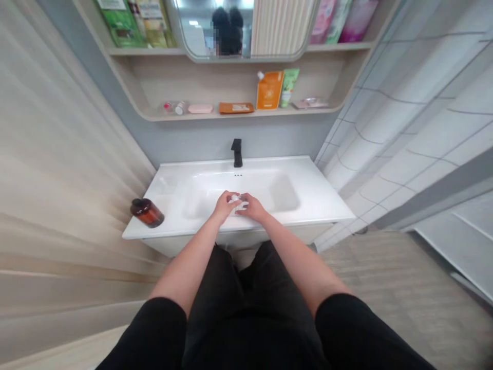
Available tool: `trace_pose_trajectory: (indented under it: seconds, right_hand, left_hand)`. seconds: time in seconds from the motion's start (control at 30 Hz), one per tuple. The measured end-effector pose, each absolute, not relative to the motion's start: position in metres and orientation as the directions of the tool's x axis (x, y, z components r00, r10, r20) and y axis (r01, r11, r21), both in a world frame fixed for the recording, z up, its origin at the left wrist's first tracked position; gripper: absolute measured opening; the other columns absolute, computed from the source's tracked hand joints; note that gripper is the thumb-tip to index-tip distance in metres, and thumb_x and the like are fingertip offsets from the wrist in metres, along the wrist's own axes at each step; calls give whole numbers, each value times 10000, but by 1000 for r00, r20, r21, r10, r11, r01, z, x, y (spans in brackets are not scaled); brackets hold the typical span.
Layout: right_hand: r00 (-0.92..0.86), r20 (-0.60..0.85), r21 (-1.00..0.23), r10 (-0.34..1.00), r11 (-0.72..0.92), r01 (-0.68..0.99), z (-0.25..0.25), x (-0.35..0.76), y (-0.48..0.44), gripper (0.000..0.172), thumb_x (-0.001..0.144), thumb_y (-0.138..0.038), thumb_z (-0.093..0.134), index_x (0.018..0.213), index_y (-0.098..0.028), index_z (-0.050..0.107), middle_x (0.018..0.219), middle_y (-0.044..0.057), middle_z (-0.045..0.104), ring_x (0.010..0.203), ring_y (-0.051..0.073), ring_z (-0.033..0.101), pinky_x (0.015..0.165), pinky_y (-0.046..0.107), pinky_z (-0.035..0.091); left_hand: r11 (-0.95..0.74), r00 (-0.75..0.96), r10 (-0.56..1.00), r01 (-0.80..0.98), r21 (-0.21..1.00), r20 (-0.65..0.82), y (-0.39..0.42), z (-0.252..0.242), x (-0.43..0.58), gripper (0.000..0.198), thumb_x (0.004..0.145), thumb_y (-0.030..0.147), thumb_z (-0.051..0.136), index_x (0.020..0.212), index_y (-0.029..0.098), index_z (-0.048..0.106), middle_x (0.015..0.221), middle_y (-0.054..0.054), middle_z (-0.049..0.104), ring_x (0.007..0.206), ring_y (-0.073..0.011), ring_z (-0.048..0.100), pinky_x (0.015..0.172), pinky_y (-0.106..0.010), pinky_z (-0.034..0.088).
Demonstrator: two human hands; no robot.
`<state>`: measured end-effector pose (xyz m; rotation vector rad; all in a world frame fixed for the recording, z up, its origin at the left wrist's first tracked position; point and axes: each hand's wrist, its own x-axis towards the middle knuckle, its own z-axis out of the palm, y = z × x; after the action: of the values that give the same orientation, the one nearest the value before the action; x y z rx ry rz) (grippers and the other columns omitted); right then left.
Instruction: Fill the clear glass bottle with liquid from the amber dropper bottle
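Note:
Over the front part of the white sink (277,177), both of my hands meet at a small clear-and-white item (239,202). It looks like a little container with a white top, but its exact kind is too small to make out. My left hand (223,206) has its fingers closed on the left side of it, near the white part. On the other side, my right hand (253,208) grips it between thumb and fingers. The fingers hide part of the item.
A black faucet (237,153) stands behind the basin. An amber bottle (147,213) is on the counter's left. Above, the shelf (239,114) bears an orange pouch (269,91), a green tube (288,88), a brown packet (236,108), a pink case (200,109) and small bottles (179,107).

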<state>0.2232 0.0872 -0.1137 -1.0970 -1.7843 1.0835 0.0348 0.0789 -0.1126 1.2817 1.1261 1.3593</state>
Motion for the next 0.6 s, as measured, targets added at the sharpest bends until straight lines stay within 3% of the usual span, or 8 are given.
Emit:
trace_pose_trajectory:
  seconds: [0.23,0.43,0.6]
  right_hand:
    - [-334,191,-919,923,288,269,-109,220,87,657,643,-305,1038,1217,-241,723,1277,100,801,1184,305,784,991,471,704]
    - [-318,159,-938,935,244,248,-111,223,92,651,637,-328,1037,1192,-238,709,1218,88,810,1154,296,783,1020,477,678]
    - [-309,145,-951,940,219,220,-117,227,97,679,623,-384,1041,1201,-239,715,1212,86,812,1153,299,779,1053,491,648]
  left_hand:
    - [-118,-26,993,7,993,118,77,-106,38,471,624,380,992,993,223,745,1012,-41,766,932,-232,660,930,-392,540]
    - [-106,26,994,-111,988,110,81,-109,37,502,625,408,997,1016,210,753,1059,-69,797,1042,-271,719,1017,-434,546]
    - [-129,-28,992,-179,975,126,85,-115,36,559,583,408,1029,995,225,700,1133,-65,811,1103,-271,731,1049,-436,551]
